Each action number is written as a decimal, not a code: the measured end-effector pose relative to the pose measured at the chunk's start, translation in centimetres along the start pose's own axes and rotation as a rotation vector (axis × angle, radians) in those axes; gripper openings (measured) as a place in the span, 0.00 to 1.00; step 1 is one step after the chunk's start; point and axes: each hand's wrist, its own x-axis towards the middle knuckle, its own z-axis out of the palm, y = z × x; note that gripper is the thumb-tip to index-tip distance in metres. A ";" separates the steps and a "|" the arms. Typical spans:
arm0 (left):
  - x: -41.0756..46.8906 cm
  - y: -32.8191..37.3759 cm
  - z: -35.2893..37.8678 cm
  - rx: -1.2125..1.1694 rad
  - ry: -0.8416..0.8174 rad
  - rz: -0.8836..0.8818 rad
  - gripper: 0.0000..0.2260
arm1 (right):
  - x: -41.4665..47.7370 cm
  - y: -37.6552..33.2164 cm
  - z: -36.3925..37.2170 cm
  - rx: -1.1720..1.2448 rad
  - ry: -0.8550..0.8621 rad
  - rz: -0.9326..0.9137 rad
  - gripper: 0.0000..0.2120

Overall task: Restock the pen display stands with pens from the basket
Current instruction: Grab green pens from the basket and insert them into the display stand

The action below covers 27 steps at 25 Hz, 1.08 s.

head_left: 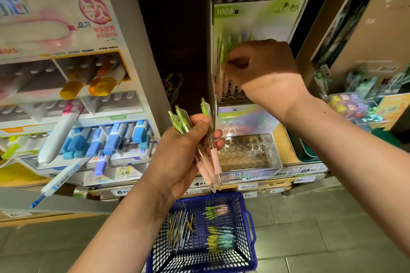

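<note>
A person stands at a shop shelf of pen displays. The right hand [264, 68] is raised to a clear display stand [255, 86], its fingers pinched together on a green-and-pink pen [223, 60] standing among others in the upper tier; the pen's long axis runs nearly upright, tip downward toward the empty holes just below the grip. Lower and left of that grip, the left hand [184, 153] is closed around a small bunch of spare pens [206, 146], green tops up, pink grips down. The left hand is the nearer source for the next pen. On the floor, beneath both hands, a blue basket [248, 224] holds more bundled pens.
</note>
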 end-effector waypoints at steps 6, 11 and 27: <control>-0.4 0.3 1.4 0.053 -0.076 0.074 0.14 | -3.5 1.0 1.1 0.433 -0.295 0.260 0.14; -0.5 0.0 2.0 0.104 -0.091 0.107 0.14 | -4.7 2.1 1.3 0.834 -0.408 0.367 0.07; -0.2 -0.1 1.7 -0.021 0.013 0.041 0.17 | 0.0 2.1 -1.6 0.482 0.293 -0.012 0.08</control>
